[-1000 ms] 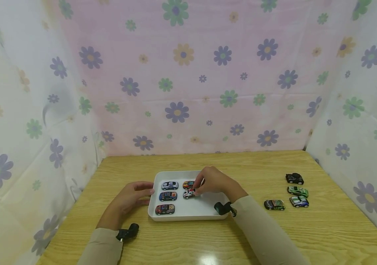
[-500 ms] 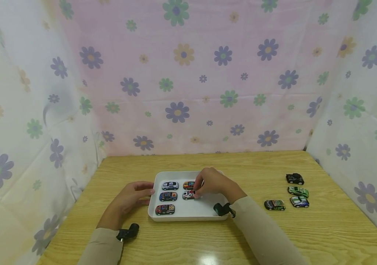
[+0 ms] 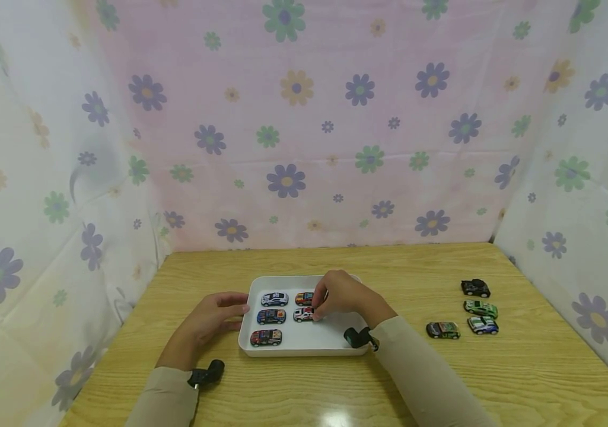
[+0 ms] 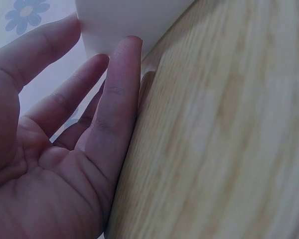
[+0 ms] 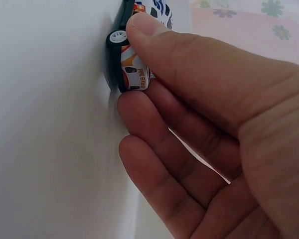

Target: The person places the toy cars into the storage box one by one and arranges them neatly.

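My right hand (image 3: 343,295) pinches a white and red toy car (image 3: 304,314) by its right end, low over the floor of a white tray (image 3: 304,352). In the right wrist view the thumb lies on the side of this toy car (image 5: 134,69), near a white wheel. My left hand (image 3: 210,320) rests at the tray's left wall, fingers extended; in the left wrist view its fingertips touch the tray wall (image 4: 124,20). Left in the tray stand a white-blue car (image 3: 274,299), a blue car (image 3: 271,316) and a red-black car (image 3: 266,338). An orange car (image 3: 304,299) sits behind the pinched one, partly hidden.
On the wooden table (image 3: 309,391), right of the tray, are a black car (image 3: 476,288), a green car (image 3: 480,308), a white-green-blue car (image 3: 483,325) and a dark patterned car (image 3: 443,330). Flowered cloth (image 3: 314,136) hangs behind and at both sides.
The white and red car has shifted slightly left and straightened, in line with the orange car behind it. The left hand and the tray have stayed in place.
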A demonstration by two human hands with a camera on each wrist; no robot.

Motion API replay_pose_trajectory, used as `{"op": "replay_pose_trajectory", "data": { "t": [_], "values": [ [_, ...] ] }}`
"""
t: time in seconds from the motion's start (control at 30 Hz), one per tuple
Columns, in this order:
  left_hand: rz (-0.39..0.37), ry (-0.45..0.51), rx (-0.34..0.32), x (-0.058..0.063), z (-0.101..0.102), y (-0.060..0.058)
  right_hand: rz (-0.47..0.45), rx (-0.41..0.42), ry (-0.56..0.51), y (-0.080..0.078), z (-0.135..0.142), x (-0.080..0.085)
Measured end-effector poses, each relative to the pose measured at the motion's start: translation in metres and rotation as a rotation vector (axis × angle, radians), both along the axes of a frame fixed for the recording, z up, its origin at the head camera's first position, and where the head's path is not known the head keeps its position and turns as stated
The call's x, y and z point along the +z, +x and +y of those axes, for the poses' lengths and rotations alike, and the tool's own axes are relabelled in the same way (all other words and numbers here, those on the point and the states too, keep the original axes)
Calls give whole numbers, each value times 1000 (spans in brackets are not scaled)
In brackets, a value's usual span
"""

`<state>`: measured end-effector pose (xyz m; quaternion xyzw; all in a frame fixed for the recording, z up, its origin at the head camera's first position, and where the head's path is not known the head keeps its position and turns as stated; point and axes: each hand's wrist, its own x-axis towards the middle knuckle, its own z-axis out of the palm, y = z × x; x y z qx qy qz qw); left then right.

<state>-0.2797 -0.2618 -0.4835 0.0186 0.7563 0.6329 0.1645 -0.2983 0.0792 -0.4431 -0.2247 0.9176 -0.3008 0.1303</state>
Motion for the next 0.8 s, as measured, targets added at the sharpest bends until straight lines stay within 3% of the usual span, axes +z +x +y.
{"op": "replay_pose_trajectory", "data": {
  "t": [0.4,0.8],
  "values": [
    [-5,-3,8,0,1,0,-20,-13,10,1,1,3],
    [-3,12,-2,-1,1,-1,52,51,-18,7,15,15]
  ]
}}
